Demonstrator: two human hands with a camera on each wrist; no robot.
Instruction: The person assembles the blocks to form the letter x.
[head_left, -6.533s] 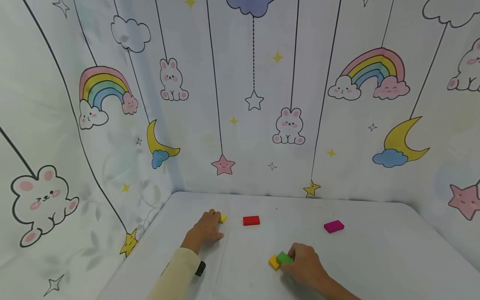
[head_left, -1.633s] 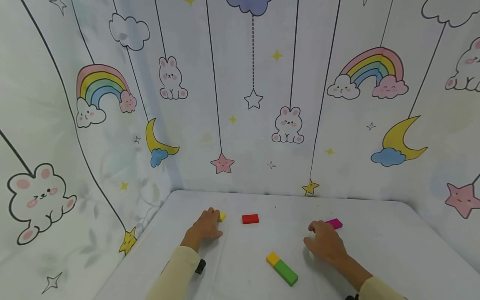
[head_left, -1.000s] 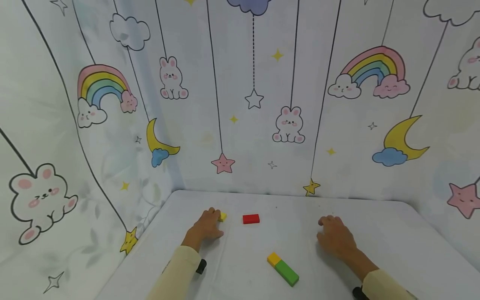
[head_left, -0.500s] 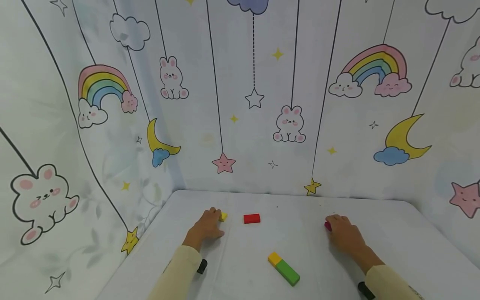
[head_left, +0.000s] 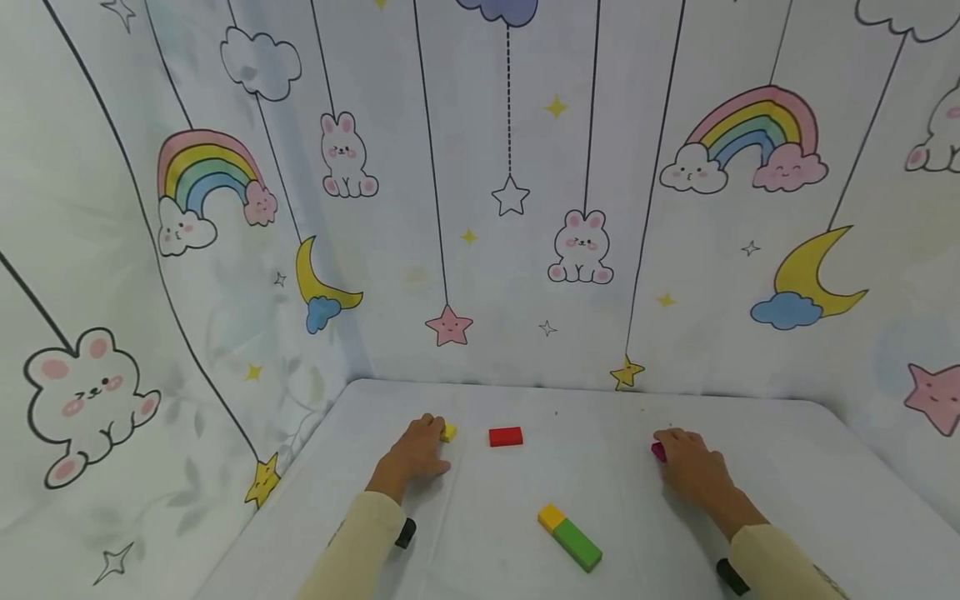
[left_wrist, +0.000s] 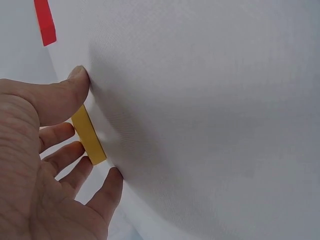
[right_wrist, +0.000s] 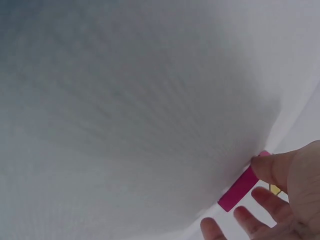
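Observation:
At the back right of the table in the head view, my right hand (head_left: 693,468) pinches a magenta block (head_left: 658,452) between thumb and fingers. In the right wrist view the thumb presses one long side of that magenta block (right_wrist: 239,190), with fingertips on its other side. My left hand (head_left: 416,452) rests at the back left, next to a yellow block (head_left: 448,432) that it partly covers. In the left wrist view, relaxed fingers lie along the far side of the yellow block (left_wrist: 89,135), and the thumb stands apart from them.
A red block (head_left: 506,437) lies between the hands toward the back. Nearer the front, an orange-yellow block (head_left: 551,517) and a green block (head_left: 576,546) lie end to end in a slanting line. A printed curtain (head_left: 480,275) hangs behind the white table.
My right hand has let go of the green block, now lined up with the orange-yellow one, moved to the back right and taken hold of the magenta block. The left hand has stayed put.

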